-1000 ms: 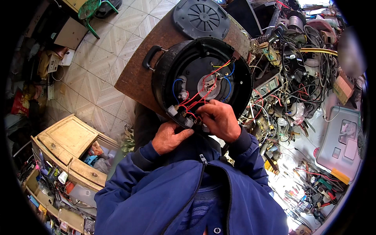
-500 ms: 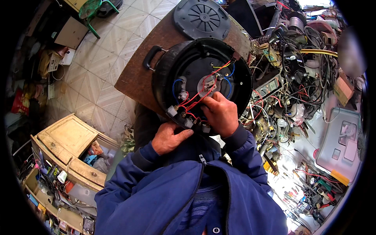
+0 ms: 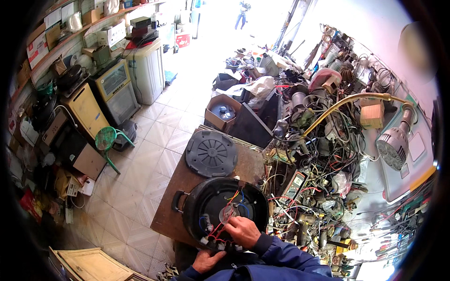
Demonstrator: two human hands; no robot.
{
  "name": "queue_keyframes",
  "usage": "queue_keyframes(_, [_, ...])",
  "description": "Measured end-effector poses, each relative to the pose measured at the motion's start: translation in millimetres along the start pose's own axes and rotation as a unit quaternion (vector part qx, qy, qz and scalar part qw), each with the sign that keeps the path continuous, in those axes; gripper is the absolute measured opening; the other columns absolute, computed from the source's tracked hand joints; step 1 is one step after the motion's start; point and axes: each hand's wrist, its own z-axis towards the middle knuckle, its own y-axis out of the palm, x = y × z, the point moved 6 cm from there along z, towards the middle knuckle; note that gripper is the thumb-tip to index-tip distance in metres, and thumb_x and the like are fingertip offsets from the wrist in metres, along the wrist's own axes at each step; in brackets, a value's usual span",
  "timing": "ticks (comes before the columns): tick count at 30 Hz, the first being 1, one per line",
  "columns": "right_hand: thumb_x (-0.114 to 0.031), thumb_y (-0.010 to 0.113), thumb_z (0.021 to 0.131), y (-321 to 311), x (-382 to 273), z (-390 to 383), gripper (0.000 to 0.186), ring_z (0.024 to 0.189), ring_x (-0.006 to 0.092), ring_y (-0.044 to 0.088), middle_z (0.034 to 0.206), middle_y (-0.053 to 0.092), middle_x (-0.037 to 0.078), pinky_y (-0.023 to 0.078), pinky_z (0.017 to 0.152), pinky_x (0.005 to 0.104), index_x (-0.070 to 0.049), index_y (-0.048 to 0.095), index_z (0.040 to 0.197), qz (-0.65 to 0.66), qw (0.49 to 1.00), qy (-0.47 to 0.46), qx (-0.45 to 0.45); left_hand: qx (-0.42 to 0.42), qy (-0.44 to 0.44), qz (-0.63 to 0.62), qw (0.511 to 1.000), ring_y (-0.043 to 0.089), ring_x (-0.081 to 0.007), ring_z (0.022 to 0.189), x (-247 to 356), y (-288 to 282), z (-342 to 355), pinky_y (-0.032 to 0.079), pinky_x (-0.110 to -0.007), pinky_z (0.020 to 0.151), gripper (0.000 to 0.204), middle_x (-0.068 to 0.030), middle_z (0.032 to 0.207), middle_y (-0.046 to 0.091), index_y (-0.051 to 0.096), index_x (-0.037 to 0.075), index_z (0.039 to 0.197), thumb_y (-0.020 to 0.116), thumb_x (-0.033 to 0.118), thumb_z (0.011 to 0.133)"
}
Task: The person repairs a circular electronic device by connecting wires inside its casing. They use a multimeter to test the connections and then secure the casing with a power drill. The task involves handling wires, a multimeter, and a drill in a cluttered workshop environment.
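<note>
Both hands worked on the upturned black cooker [image 3: 225, 206]: the right hand [image 3: 242, 231] pinched its red wires [image 3: 218, 229], the left hand [image 3: 207, 260] gripped its near rim.

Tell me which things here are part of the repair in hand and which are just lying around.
In the job:
- upturned black appliance, base open
- red wires inside it
- right hand on the wiring
- left hand at its near rim
- round grey base cover, set aside on the wooden board

Lying about:
- multimeter
- tangled cables
- gooseneck lamp
- green stool
</note>
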Motion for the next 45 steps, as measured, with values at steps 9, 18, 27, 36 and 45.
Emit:
queue_keyframes(9, [-0.016, 0.073, 0.081, 11, -7, -14, 0.036, 0.076, 0.0275, 0.072, 0.102, 0.066, 0.008, 0.058, 0.062, 0.0386, -0.012, 0.068, 0.117, 0.024, 0.997, -0.035, -0.057, -0.002, 0.004, -0.013, 1.0, 0.063, -0.0242, 0.126, 2, -1, -5, 0.047, -0.04, 0.111, 0.048, -0.0122, 0.136, 0.069, 0.064, 0.004, 0.141, 0.075, 0.027, 0.1])
queue_keyframes(18, [-0.014, 0.074, 0.083, 1, 9, -12, 0.038, 0.073, 0.0282, 0.072, 0.101, 0.065, 0.008, 0.06, 0.059, 0.0393, -0.015, 0.071, 0.12, 0.021, 0.998, 0.014, -0.052, 0.025, 0.012, 0.034, 0.999, 0.061, -0.0265, 0.131, 28, 0, -3, 0.045, -0.041, 0.115, 0.056, -0.0151, 0.14, 0.067, 0.061, 0.002, 0.144, 0.075, 0.031, 0.098])
queue_keyframes(27, [-0.008, 0.075, 0.084, 10, 14, -15, 0.02, 0.076, 0.0358, 0.069, 0.091, 0.063, 0.011, 0.057, 0.063, 0.043, -0.01, 0.073, 0.103, 0.143, 0.984, 0.037, -0.097, 0.028, -0.041, 0.028, 0.998, 0.07, -0.0219, 0.109, 15, 0, -6, 0.054, -0.04, 0.098, 0.043, -0.0138, 0.117, 0.076, 0.071, 0.001, 0.129, 0.074, 0.032, 0.099])
queue_keyframes(36, [-0.008, 0.075, 0.087, 18, 10, -15, 0.02, 0.077, 0.0344, 0.069, 0.091, 0.063, 0.01, 0.055, 0.065, 0.0435, -0.012, 0.077, 0.107, 0.13, 0.979, 0.05, -0.149, 0.034, -0.039, 0.0, 0.999, 0.065, -0.0174, 0.109, 20, 3, -8, 0.05, -0.035, 0.101, 0.043, -0.0082, 0.116, 0.074, 0.07, 0.0, 0.13, 0.072, 0.033, 0.102])
queue_keyframes(45, [-0.012, 0.072, 0.089, 23, 11, -8, 0.018, 0.081, 0.0378, 0.07, 0.092, 0.066, 0.014, 0.056, 0.069, 0.046, -0.011, 0.077, 0.107, 0.093, 0.971, 0.097, -0.199, 0.041, -0.022, -0.001, 0.999, 0.066, -0.0218, 0.114, 14, 4, -6, 0.05, -0.038, 0.104, 0.044, -0.0106, 0.121, 0.075, 0.07, 0.002, 0.13, 0.072, 0.034, 0.102])
